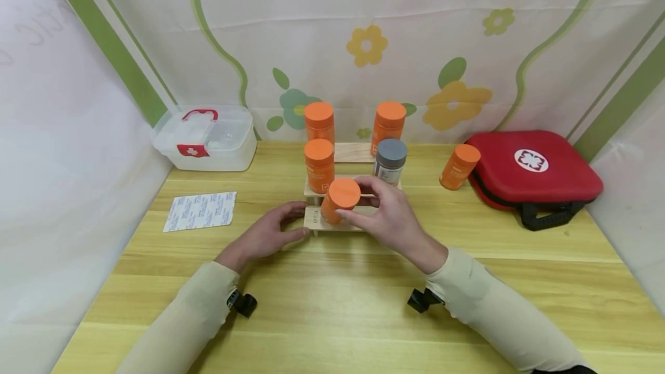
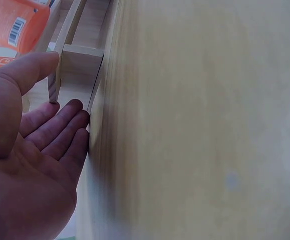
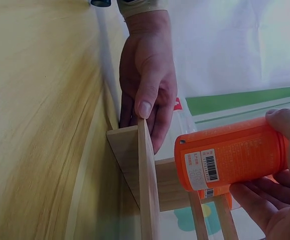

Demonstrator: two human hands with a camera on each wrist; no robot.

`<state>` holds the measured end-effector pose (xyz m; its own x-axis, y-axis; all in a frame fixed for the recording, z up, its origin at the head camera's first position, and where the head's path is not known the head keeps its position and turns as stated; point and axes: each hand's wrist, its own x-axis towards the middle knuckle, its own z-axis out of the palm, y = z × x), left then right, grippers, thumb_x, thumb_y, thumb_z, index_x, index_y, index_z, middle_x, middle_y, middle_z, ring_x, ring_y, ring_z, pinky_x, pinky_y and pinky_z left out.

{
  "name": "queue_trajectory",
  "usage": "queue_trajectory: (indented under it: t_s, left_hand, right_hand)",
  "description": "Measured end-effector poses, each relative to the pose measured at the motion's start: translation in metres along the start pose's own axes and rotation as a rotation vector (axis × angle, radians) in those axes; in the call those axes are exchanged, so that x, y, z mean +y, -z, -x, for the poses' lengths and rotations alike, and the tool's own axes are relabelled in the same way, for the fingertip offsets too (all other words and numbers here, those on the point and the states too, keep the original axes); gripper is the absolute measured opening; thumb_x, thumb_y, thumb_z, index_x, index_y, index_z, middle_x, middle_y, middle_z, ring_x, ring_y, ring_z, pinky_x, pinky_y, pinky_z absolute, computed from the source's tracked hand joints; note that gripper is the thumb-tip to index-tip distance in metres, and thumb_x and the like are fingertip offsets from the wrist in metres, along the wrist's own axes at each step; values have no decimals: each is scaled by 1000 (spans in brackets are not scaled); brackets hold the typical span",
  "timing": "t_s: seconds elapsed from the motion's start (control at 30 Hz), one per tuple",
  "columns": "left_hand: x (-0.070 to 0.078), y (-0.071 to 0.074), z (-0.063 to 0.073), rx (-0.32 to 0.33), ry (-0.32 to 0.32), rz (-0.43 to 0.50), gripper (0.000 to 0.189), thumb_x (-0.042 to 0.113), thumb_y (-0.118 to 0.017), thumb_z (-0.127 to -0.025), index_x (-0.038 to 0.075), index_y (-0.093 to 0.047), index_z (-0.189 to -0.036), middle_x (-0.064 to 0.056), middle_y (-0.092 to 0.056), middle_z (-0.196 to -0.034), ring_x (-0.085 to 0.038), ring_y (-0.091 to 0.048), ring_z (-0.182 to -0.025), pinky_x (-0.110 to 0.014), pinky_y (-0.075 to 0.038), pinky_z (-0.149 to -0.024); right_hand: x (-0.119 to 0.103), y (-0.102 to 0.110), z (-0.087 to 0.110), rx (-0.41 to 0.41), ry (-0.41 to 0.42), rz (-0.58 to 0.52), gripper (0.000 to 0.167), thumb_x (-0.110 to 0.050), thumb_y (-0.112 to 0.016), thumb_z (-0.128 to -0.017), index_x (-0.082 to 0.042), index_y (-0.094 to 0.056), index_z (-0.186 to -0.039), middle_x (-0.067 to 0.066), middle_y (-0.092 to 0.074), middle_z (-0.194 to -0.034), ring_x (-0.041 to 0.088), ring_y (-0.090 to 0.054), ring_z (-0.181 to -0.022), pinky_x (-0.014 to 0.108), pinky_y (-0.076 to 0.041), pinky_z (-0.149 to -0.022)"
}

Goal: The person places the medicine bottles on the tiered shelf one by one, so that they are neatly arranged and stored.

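Note:
My right hand (image 1: 395, 215) grips an orange bottle (image 1: 344, 194) with an orange lid, holding it tilted over the lowest step of a small wooden tiered rack (image 1: 314, 217). A gap shows between bottle base and board in the right wrist view. At the rack's left end, my left hand (image 1: 267, 231) pinches the end of the lowest board, thumb at its front edge and fingers behind. On the middle step stand another orange bottle (image 1: 319, 166) and a grey-lidded bottle (image 1: 390, 161). Two orange bottles, left (image 1: 319, 120) and right (image 1: 388, 126), stand on the top step.
A clear first-aid box (image 1: 228, 140) stands at the back left, with a printed blister sheet (image 1: 200, 211) in front. To the right, a lone orange bottle (image 1: 459, 167) stands beside a red first-aid case (image 1: 535, 169). White printed curtains (image 1: 312, 10) border the wooden table (image 1: 322, 316).

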<state>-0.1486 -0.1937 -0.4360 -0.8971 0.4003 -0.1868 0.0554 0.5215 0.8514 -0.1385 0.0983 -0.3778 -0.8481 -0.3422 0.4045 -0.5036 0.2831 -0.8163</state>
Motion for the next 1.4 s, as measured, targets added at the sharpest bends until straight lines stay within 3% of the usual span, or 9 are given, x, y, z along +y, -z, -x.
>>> queue_trajectory:
  t_s: [0.27, 0.63, 0.97, 1.2, 1.4]
  left_hand:
    - [1, 1, 0, -5, 16, -10, 70, 37, -75, -103, 17, -46, -163, -7, -53, -165, -34, -49, -154, -58, -34, -132]
    - [1, 0, 0, 5, 28, -13, 69, 35, -75, -103, 16, -46, -163, -8, -52, -165, -33, -49, -154, -58, -36, -131]
    - [0, 0, -1, 2, -21, -27, 66, 35, -75, -103, 16, -48, -161, -8, -54, -164, -34, -50, -153, -58, -35, -132]
    - [-1, 0, 0, 3, -20, -19, 65, 36, -75, -103, 18, -49, -160, -6, -55, -163, -33, -49, -154, -59, -33, -132]
    - [-2, 0, -1, 2, -25, -19, 66, 36, -74, -103, 18, -49, -161, -6, -54, -164, -33, -49, -154, -59, -34, -132]
  right_hand:
    - [4, -11, -7, -10, -52, -63, 56, -7, -92, -86, 2, -65, -135, 17, -73, -128, 30, -76, -113, 34, -66, -96]
    - [6, -25, -15, -21, -76, -77, 54, -10, -92, -87, 2, -66, -133, 17, -75, -126, 30, -77, -111, 36, -67, -96]
    - [5, -36, -20, -41, -117, 1, 55, -17, -91, -89, -1, -66, -135, 13, -74, -129, 28, -77, -115, 35, -66, -98]
    - [5, -41, -22, -21, -67, 75, 55, -19, -92, -88, 0, -66, -133, 13, -71, -127, 27, -76, -113, 31, -66, -96]
    - [3, -39, -23, -26, -31, 191, 55, -25, -91, -90, -2, -67, -133, 11, -72, -127, 25, -72, -115, 37, -65, -99]
